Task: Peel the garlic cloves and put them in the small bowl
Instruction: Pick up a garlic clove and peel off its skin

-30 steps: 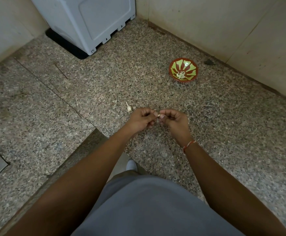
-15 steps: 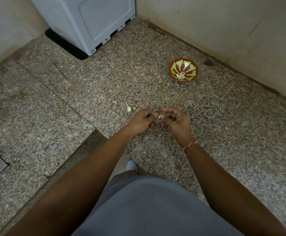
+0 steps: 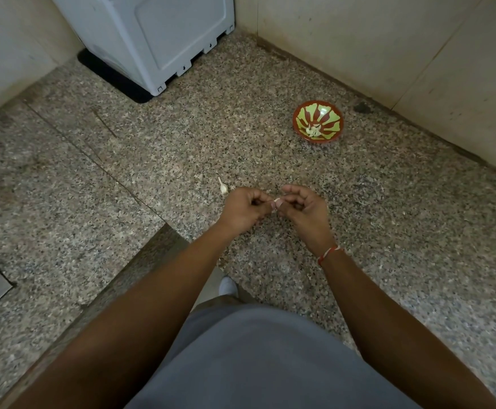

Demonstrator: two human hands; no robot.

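We have both hands together over the speckled stone bench (image 3: 388, 231), fingertips meeting. Left hand (image 3: 245, 209) and right hand (image 3: 304, 209) both pinch one small garlic clove (image 3: 277, 200) between thumb and curled fingers; the clove is mostly hidden, only a pale sliver shows. Small bowl (image 3: 333, 112), red with green petals, sits at 1 o'clock from the hands, well apart, near the wall; pale peeled cloves (image 3: 313, 130) lie in its bottom. One unpeeled clove with tail (image 3: 223, 187) lies on the bench at 11 o'clock, just beside the left hand. Red thread band (image 3: 328, 252) on the right wrist. White appliance (image 3: 158, 33) at 11 o'clock, far back.
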